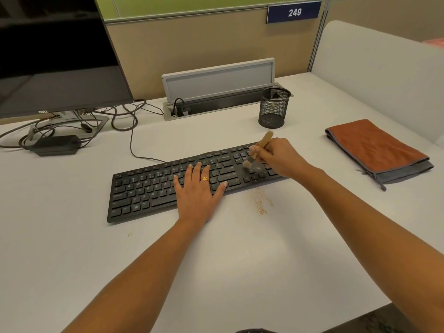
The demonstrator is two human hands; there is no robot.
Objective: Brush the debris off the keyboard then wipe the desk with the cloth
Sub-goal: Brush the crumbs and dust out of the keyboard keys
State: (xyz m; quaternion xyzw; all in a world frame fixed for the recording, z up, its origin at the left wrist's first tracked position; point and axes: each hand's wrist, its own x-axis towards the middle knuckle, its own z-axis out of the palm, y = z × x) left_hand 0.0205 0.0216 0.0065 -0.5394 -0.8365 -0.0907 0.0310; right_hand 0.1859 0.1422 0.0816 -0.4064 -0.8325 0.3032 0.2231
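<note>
Left hand (197, 189) fingers (197, 168) spread on black keyboard (144, 191); right hand (276, 157) fingers pinch wooden brush (264, 139), bristles touching keys.

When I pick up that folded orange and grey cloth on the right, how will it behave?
The orange and grey cloth likely flops and unfolds: its layers lie loose. Probably light, being thin fabric. Its fuzzy surface should grip, not slip.

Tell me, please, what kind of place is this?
Most likely an office cubicle. A monitor and a keyboard stand on a desk, a partition closes it in behind, and a sign reads 249.
</note>
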